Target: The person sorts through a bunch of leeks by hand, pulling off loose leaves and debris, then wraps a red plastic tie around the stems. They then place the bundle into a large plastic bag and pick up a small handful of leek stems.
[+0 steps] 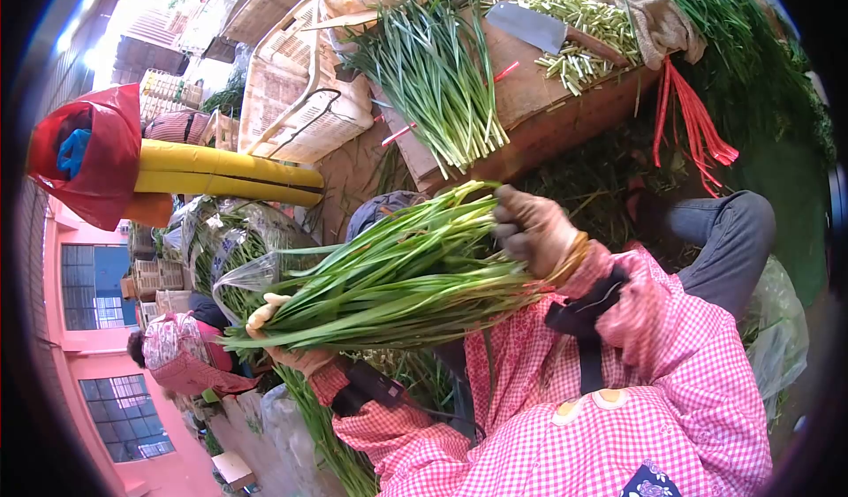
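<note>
A large bunch of long green leafy stalks lies across the space before my body. My right hand, in a dirty glove, is closed at the pale stem end. Toward the leaf tips, my left hand wraps around the bunch from below, its fingers showing on top. Beyond them, another bunch of green stalks rests on a wooden board over red ties. A cleaver lies by a heap of cut stem pieces.
Red strips hang at the board's edge beside a cloth. White plastic crates and a yellow padded roll stand to the left. A person bends at far left. More greens are piled at upper right.
</note>
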`<act>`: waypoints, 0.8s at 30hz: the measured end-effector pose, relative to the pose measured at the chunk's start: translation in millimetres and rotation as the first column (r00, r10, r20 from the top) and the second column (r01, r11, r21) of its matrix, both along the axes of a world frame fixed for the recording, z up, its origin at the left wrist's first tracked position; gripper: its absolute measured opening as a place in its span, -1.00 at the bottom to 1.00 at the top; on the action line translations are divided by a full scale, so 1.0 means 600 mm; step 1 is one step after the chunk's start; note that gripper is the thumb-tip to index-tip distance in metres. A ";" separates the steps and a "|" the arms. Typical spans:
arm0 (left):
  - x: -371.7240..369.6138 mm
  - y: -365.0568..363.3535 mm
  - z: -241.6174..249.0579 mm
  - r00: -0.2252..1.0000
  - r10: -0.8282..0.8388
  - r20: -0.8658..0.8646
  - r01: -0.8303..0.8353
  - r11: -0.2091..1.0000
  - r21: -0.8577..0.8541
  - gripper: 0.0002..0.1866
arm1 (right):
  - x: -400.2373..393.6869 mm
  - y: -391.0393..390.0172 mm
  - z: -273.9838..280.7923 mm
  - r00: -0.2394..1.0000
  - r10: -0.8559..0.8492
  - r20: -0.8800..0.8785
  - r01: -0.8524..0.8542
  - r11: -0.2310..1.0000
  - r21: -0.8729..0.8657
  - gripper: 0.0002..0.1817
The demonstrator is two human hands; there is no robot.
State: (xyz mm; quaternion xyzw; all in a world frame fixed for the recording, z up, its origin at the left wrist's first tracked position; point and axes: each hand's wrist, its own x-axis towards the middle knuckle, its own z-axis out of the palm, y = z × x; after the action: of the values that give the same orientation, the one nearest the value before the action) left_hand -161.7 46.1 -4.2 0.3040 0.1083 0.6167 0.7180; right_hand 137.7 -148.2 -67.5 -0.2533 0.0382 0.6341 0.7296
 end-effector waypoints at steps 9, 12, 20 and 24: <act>-0.030 -0.016 -0.016 0.997 -0.063 -0.039 0.057 0.989 -0.136 -0.72 | 0.232 -0.116 -0.066 0.299 0.899 0.320 -0.061 0.352 -0.934 -0.73; -0.014 -0.013 -0.017 0.989 0.040 -0.142 -0.043 0.999 -0.015 -0.81 | 0.181 -0.138 -0.050 -0.459 0.645 0.611 0.309 0.760 -0.571 -0.58; 0.020 -0.006 -0.001 0.974 -0.015 0.227 -0.005 0.996 0.089 -0.79 | -0.043 0.032 0.076 -0.476 0.256 0.842 -0.099 0.935 -0.340 -0.56; 0.000 0.005 -0.009 0.973 -0.112 0.203 0.053 0.960 0.275 -0.75 | -0.058 0.014 0.080 -0.591 0.190 0.784 -0.091 0.950 -0.299 -0.75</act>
State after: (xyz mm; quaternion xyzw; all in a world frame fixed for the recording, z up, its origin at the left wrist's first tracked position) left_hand -161.8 49.0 -9.8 0.3335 -0.0681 0.6244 0.7030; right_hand 102.7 -139.5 -19.2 -0.6976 -0.6453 0.1763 0.2567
